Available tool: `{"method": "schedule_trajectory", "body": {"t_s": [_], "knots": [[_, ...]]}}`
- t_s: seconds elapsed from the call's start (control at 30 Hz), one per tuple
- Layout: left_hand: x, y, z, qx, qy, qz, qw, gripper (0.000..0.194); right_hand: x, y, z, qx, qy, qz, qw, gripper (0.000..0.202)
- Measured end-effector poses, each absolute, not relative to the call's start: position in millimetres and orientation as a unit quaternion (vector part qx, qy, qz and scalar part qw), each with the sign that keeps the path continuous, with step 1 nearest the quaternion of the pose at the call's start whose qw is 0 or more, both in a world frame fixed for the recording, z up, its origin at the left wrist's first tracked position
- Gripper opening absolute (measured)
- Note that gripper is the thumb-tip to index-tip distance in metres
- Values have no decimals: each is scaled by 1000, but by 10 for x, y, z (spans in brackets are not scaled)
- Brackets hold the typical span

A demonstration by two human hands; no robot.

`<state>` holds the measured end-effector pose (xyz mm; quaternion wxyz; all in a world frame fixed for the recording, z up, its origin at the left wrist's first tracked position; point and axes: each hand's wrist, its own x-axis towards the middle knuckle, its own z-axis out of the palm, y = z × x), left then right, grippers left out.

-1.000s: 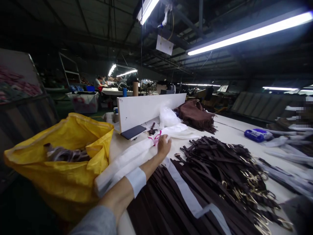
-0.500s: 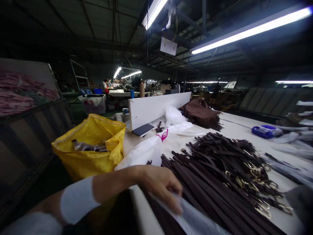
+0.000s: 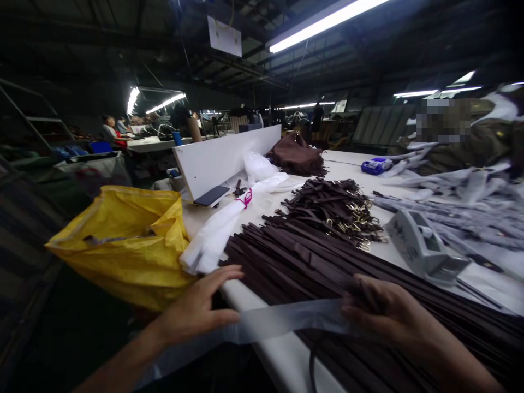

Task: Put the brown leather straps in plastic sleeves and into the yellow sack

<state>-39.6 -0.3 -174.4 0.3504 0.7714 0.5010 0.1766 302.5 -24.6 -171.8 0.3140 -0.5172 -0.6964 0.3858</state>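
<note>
Over the table's near edge, my left hand (image 3: 200, 305) is open, thumb and fingers apart. Its thumb is beside a long clear plastic sleeve (image 3: 282, 321); whether they touch I cannot tell. My right hand (image 3: 388, 308) is closed around a dark brown strap (image 3: 366, 295), partly blurred, and the sleeve's other end. Under and beyond this hand lies a broad layer of long dark brown straps (image 3: 278, 256). Behind them is a heap of shorter brown straps with gold-coloured metal clasps (image 3: 356, 218).
A yellow sack (image 3: 123, 262) stands left of the table. White plastic bags (image 3: 213, 234), a phone (image 3: 210, 195), a white board (image 3: 229, 158), a fringed brown bag (image 3: 297, 153), a blue package (image 3: 375, 165) and a grey tape-dispenser-like device (image 3: 421, 245) are on the table. Another person (image 3: 446, 125) is at the right.
The view has turned right. My left hand has come off the plastic and opened. My right hand has come into view with a strap and the sleeve, now stretched across the table edge.
</note>
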Motion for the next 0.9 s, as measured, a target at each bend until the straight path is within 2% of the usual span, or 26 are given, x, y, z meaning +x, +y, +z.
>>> {"method": "schedule_trajectory", "body": {"t_s": [0.03,0.07,0.13,0.23,0.4,0.57,0.73,0.9], "knots": [[-20,13,-1709,773,446,204,402,75,2955,-256,-1687,-504,-707,398,295,24],[324,29,-1692,761,394,214,469,75,2910,-271,-1661,-494,-716,406,282,24],[826,70,-1721,695,301,173,630,59,2926,-314,-1632,-492,-717,411,274,27],[1024,154,-1866,595,310,145,727,40,3164,-368,-1640,-504,-686,438,289,27],[752,260,-2004,545,353,158,744,34,3408,-279,-1634,-520,-640,456,336,26],[782,272,-2012,525,373,205,737,37,3227,-168,-1622,-514,-584,499,382,46],[814,281,-2046,539,358,206,734,37,3005,-180,-1719,-506,-584,504,385,28],[949,208,-2029,557,329,256,718,35,2793,-178,-1799,-498,-600,496,382,26]]}}
